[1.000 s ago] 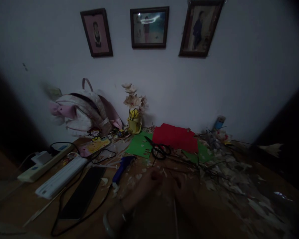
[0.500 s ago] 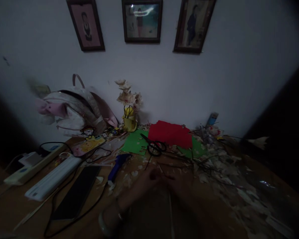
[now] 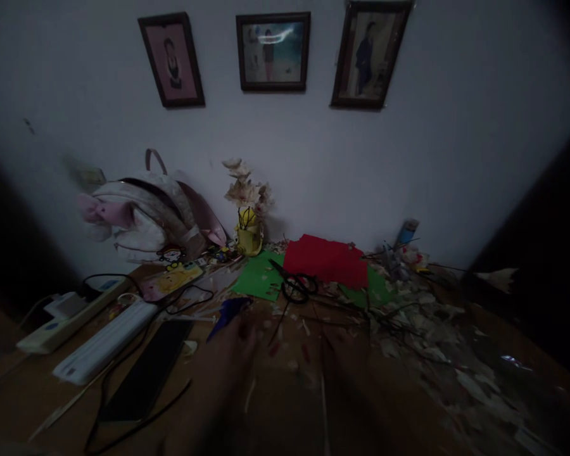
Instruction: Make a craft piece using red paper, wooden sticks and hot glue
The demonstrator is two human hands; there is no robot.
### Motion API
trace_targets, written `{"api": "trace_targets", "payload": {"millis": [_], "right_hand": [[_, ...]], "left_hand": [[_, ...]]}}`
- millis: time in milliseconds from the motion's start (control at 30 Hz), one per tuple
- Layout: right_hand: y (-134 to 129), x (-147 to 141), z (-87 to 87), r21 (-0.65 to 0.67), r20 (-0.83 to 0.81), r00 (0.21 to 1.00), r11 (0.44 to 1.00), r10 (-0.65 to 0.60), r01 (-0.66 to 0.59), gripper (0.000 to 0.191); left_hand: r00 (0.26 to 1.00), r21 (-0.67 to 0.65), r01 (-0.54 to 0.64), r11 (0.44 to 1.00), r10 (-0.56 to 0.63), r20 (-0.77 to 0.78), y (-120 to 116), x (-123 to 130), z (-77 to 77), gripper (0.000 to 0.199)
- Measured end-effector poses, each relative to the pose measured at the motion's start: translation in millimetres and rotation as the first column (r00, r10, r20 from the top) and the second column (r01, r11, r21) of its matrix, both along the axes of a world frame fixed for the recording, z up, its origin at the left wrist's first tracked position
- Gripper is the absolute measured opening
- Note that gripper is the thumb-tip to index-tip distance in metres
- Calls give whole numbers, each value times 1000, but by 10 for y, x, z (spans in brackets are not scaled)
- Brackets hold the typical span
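Left hand (image 3: 230, 361): just beside blue plastic tool (image 3: 228, 318) | Right hand (image 3: 346, 364): near thin stick (image 3: 323, 405) | Fingers: blurred, state undeterminable | Surroundings: paper scraps (image 3: 399, 345) strewn

Red paper sheet (image 3: 323, 261) at 12 o'clock; green paper sheet (image 3: 258, 277) at 11 o'clock, second green piece (image 3: 376, 288) at 1 o'clock. Black scissors (image 3: 295, 288) on green. Blue plastic tool (image 3: 228, 315) at 11 o'clock. Mottled white backpack (image 3: 142, 215), pink bow (image 3: 105, 212), at 10 o'clock. Yellow cartoon-print pouch (image 3: 171, 282). Cream paper flowers (image 3: 243, 190), yellow vase (image 3: 249, 234).
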State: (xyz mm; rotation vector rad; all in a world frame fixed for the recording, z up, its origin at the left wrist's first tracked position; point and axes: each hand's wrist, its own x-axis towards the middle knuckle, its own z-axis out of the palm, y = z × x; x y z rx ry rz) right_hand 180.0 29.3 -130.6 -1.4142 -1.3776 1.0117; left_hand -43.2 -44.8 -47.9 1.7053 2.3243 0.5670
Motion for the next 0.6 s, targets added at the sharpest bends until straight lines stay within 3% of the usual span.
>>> {"api": "trace_targets", "payload": {"millis": [67,167,233,300,400,500,600], "right_hand": [[-8,3,1,-2,-28,1000,1000,-3,2,34],[-38,-12,18,7,-57,998,1000,21,-20,33],[-54,-28,34,17,-80,997,1000,21,-20,34],[-57,-44,40,33,-97,995,999,8,-5,37],[-35,-53,11,61,-106,994,998,-25,31,37],[7,-31,-32,68,-112,991,995,-70,78,39],[31,29,1,80,-85,986,986,-142,149,41]], "left_hand": [[990,-63,-102,993,96,-99,6,-195,-16,42],[962,-33,-85,996,74,-264,147,-434,-144,48],[959,-37,-70,997,57,-279,276,-540,-260,48],[986,-97,-7,995,-9,-166,383,-613,-360,37],[994,10,90,996,-89,-62,467,-676,-416,29],[996,136,90,987,-93,12,511,-667,-332,28],[974,225,55,973,-101,201,586,-558,-173,33]]}}
